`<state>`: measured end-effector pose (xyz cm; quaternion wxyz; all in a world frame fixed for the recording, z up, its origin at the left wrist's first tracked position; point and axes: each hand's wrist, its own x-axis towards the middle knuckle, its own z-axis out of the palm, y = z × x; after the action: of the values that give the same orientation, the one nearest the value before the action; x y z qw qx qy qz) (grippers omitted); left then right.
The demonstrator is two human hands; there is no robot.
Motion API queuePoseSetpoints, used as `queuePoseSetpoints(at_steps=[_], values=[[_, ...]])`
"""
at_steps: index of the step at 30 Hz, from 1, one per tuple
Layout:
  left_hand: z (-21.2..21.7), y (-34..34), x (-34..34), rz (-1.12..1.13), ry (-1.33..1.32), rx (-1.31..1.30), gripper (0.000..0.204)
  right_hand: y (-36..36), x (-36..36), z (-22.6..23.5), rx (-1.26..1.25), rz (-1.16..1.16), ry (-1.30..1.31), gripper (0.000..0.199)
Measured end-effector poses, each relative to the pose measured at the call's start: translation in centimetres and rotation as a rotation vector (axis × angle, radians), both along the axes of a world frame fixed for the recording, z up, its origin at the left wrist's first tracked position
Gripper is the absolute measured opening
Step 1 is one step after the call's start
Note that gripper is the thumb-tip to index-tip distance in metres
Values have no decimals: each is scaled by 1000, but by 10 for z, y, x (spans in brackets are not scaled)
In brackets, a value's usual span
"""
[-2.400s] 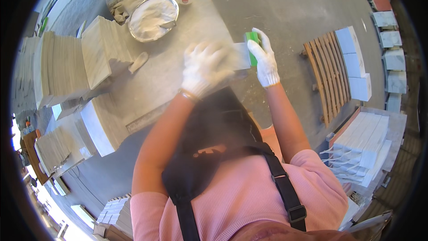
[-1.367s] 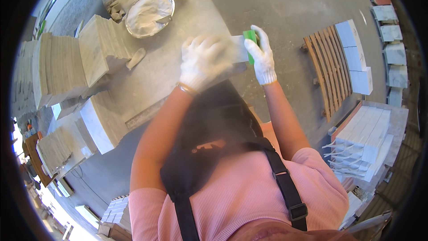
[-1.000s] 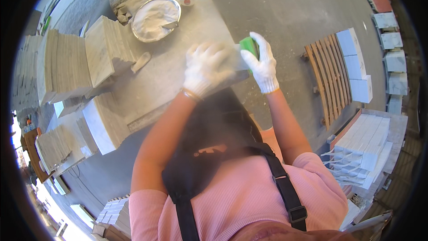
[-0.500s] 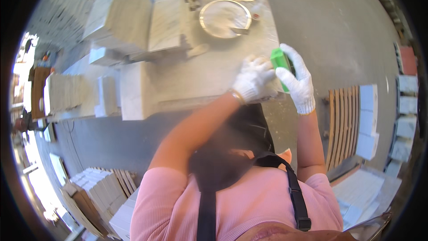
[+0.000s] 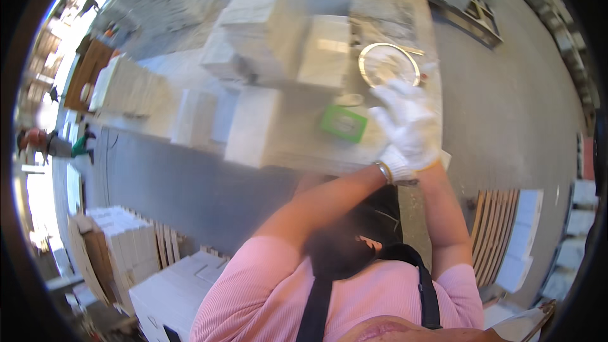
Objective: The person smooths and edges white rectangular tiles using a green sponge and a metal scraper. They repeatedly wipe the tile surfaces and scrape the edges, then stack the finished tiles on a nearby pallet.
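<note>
My right hand (image 5: 405,114), in a white knit glove, reaches over the worktable with its fingers spread and nothing visible in them. Beneath and against it is my left hand (image 5: 398,159), also gloved; its fingers are hidden and blurred. To their left a green rectangular block (image 5: 345,124) with a pale printed face lies on the table, apart from both hands. Just beyond my right fingertips stands a round pan with a pale rim (image 5: 362,65), holding whitish material. A small pale round piece (image 5: 349,99) sits between the block and the pan.
Stacks of pale stone slabs (image 5: 263,19) and upright blocks (image 5: 253,126) crowd the table's left side. A slatted pallet with white blocks (image 5: 519,240) stands on the floor at right. White boxes (image 5: 168,297) are at lower left. A person (image 5: 54,144) is at far left.
The green block has left my right hand and now lies on the table. My hands have come together and overlap. The whole view has shifted, with the table lower and farther right.
</note>
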<state>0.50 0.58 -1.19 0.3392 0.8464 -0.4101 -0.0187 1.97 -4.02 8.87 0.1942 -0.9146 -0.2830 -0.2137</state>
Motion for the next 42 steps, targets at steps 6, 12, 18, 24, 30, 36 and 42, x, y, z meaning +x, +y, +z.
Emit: queuePoseSetpoints(at_steps=[6,12,18,24,30,36,42], values=[[-14,-8,-12,152,-275,-106,55,-62,64,-6,-282,-375,381,48],[-28,-24,-5,167,-247,18,52,-75,78,-21,-373,-354,485,38],[-5,-3,-12,132,-203,-57,46,-145,42,-9,250,-355,560,24],[17,0,-5,70,19,41,57,-208,-48,-28,1282,-240,996,26],[24,-9,-9,196,-218,-135,50,-200,-46,-55,1505,-200,1075,17],[23,-11,-12,138,-147,-105,51,-208,-86,-50,1256,-245,1265,21],[15,-9,-10,110,-167,-114,53,-246,-133,-46,1170,-443,1273,26]])
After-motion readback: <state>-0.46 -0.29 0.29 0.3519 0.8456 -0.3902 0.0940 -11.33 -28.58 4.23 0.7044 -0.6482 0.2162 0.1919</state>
